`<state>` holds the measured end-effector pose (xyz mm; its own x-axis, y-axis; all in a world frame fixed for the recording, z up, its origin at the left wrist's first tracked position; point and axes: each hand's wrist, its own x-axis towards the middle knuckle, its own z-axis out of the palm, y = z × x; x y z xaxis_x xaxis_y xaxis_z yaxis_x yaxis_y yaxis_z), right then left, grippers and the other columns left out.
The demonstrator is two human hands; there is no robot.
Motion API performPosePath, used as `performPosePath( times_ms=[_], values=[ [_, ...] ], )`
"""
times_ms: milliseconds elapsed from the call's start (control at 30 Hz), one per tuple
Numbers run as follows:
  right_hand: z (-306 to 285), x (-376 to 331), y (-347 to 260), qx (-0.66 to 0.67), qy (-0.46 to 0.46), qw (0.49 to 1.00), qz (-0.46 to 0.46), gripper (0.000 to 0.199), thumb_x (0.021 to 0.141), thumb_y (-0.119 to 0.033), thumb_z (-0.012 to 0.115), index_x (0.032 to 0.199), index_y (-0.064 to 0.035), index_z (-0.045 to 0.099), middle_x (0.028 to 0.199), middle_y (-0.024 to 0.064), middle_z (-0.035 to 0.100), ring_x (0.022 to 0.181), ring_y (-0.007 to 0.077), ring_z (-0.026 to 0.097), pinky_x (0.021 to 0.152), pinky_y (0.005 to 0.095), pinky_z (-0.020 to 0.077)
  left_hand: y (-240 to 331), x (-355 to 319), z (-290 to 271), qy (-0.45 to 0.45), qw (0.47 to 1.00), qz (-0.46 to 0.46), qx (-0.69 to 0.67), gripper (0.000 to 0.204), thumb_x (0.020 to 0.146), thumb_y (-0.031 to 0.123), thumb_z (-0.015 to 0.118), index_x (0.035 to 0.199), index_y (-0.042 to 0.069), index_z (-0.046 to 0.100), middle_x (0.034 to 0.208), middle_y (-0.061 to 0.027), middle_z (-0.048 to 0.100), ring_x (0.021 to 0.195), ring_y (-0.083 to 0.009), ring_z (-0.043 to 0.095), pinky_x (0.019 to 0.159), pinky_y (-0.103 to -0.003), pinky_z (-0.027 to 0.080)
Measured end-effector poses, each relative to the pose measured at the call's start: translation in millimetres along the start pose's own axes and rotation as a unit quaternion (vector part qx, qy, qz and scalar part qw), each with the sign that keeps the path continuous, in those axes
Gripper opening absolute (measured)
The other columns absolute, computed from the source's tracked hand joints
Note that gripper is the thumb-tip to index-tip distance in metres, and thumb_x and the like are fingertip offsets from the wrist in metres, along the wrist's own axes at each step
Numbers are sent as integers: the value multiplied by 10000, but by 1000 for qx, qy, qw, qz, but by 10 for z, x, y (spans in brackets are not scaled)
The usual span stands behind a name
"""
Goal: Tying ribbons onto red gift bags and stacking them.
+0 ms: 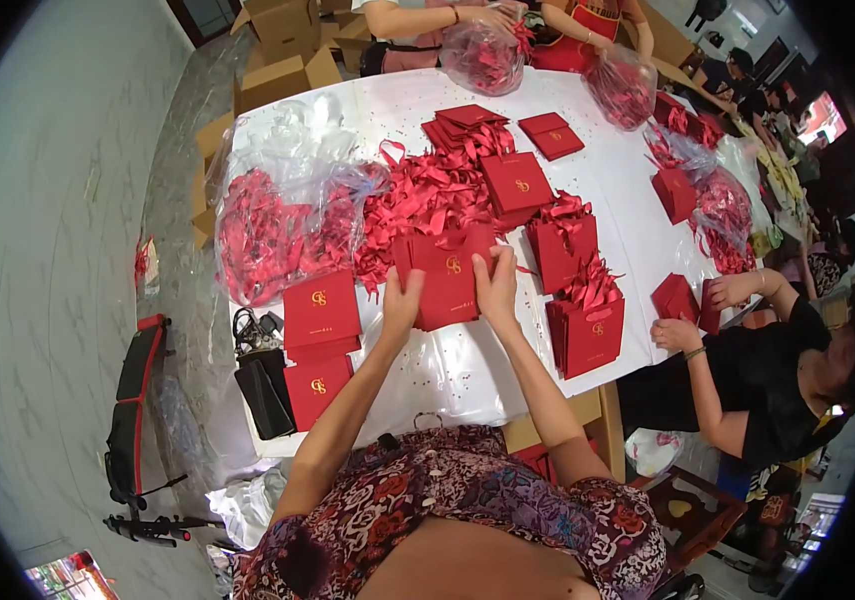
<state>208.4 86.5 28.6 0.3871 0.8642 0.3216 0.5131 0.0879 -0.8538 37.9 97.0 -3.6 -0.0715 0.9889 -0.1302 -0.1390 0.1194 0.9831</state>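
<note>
Between my two hands, upright over the middle of the white table, is a red paper gift bag with a gold emblem on its front. My left hand grips its left edge, and my right hand its right edge, thumbs toward me. Behind it spreads a heap of red ribbon handles. Flat red bags lie in stacks by my left forearm. To my right stand bundled red bags with ribbons sticking out of their tops.
Clear plastic sacks of ribboned bags lie at the left. A black pouch with cables sits by the near left edge. A co-worker at the right has hands on red bags. Two people handle sacks at the far edge. Cardboard boxes stand behind.
</note>
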Motion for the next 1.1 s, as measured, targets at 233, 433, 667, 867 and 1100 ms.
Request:
performPosePath(
  times_ms=[233, 433, 667, 867, 1100],
  values=[
    [-58, 79, 312, 90, -40, 993, 63, 419, 928, -265, 633, 1161, 32, 453, 1124, 169, 539, 1082, 276, 524, 935, 383, 421, 492, -139, 108, -116, 988, 12, -98, 521, 846, 51, 701, 1281, 6, 417, 1230, -116, 574, 1094, -178, 582, 958, -318, 470],
    [-267, 86, 151, 299, -303, 875, 230, 704, 951, -391, 517, 1474, -5, 246, 1376, 137, 456, 1247, 212, 449, 1047, 316, 365, 604, -254, -21, -129, 982, 10, -140, 594, 848, 90, 715, 1329, -4, 380, 1199, -102, 584, 1080, -167, 581, 953, -318, 469],
    [-247, -164, 37, 263, -191, 942, 87, 610, 951, -221, 557, 1438, -7, 259, 1336, 157, 458, 1202, 226, 471, 1021, 325, 388, 517, -59, -36, -176, 983, 26, 53, 610, 820, 124, 760, 1311, 20, 415, 1146, -90, 612, 1020, -169, 610, 905, -322, 496],
    [-245, -215, -19, 218, -192, 952, 99, 590, 946, -200, 581, 1396, 27, 275, 1298, 180, 494, 1171, 239, 509, 1000, 337, 408, 529, -122, 27, -162, 984, -58, -41, 555, 801, 115, 773, 1269, 33, 488, 1169, -71, 613, 1047, -168, 600, 923, -303, 477],
    [-230, -37, -86, 300, -163, 920, 192, 612, 969, -234, 592, 1407, 62, 284, 1312, 179, 503, 1176, 194, 520, 981, 296, 442, 590, 72, 20, -170, 969, -152, -95, 596, 761, 119, 780, 1275, 25, 494, 1161, -99, 629, 1023, -208, 627, 891, -340, 506]
  ],
)
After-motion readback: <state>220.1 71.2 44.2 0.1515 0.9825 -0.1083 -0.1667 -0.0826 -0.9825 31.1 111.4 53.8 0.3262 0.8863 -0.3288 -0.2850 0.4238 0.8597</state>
